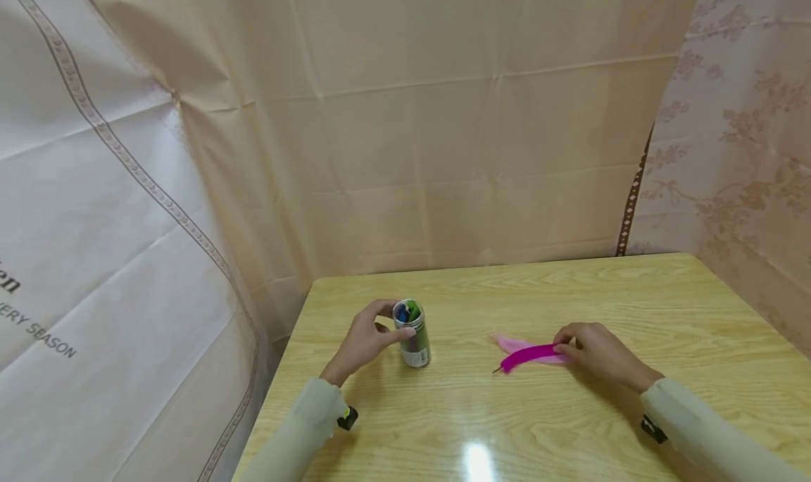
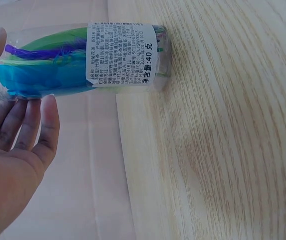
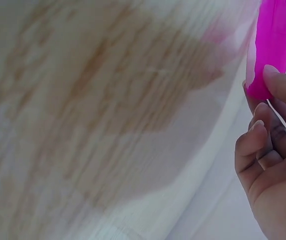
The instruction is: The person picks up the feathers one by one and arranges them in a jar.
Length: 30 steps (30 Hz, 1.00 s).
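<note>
My left hand (image 1: 364, 339) holds a clear jar (image 1: 416, 345) near its open mouth, thumb on one side and fingers on the other. The jar stands upright toward the left of the table. Inside it, the left wrist view shows blue, green and purple feathers (image 2: 43, 80) and a printed white label (image 2: 123, 55) on the wall. Farther right, my right hand (image 1: 598, 355) pinches one end of a magenta feather (image 1: 529, 356) between thumb and fingers; its bare quill points left. A pale pink feather (image 1: 510, 343) lies behind it, partly covered in the head view.
The wood-grain table (image 1: 538, 426) runs back to a hanging beige cloth (image 1: 443, 151). More printed cloth (image 1: 127, 271) hangs on the left, and a floral one (image 1: 747, 137) on the right. Both sleeved wrists carry small black devices.
</note>
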{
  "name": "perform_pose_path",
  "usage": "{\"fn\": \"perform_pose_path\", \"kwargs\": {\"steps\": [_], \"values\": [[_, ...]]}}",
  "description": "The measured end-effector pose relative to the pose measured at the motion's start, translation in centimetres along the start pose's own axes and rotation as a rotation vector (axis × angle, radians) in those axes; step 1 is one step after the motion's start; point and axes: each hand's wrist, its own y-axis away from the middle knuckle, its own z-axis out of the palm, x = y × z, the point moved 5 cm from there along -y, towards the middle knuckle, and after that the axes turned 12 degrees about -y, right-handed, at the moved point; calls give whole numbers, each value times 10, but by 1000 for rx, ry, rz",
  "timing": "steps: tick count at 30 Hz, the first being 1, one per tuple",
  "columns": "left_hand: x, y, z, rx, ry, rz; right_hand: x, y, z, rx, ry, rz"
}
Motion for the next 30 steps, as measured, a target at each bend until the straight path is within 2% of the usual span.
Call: {"fn": "perform_pose_path", "kwargs": {"steps": [6,15,30], "values": [[1,0,0,0,3,-2,-3,-1,-6,30,-41,13],[0,0,0,1,0,-7,-4,-2,-9,65,-38,16],[0,1,0,-2,4,-5,-4,-2,-14,141,-70,-52]]}}
